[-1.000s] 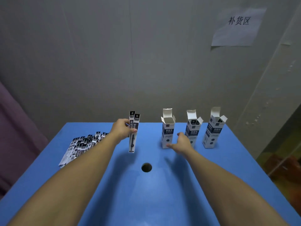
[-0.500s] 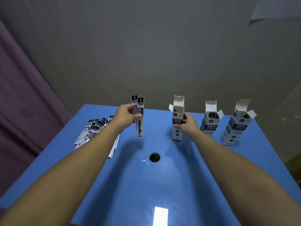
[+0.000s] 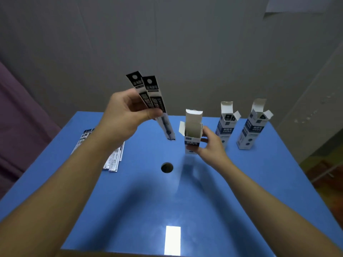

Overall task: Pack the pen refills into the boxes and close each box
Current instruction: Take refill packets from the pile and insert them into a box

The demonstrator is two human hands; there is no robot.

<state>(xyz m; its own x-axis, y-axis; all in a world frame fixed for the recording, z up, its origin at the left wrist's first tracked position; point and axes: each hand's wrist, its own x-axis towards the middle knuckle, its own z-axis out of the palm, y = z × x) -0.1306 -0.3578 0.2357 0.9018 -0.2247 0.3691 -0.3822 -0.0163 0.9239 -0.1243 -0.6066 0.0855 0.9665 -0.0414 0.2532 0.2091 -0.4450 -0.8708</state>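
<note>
left hand (image 3: pixel 126 115) pinching two refill packs (image 3: pixel 151 101), raised since 1 s ago | right hand (image 3: pixel 207 145) now gripping open box (image 3: pixel 192 132), frame centre, lifted off desk (image 3: pixel 241 182) | refills just left of box mouth, insertion looks next

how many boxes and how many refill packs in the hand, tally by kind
open boxes: 3 (one held, two standing)
refill packs in left hand: 2
total: 5; the pile of packs on the table is too overlapped to count
</note>
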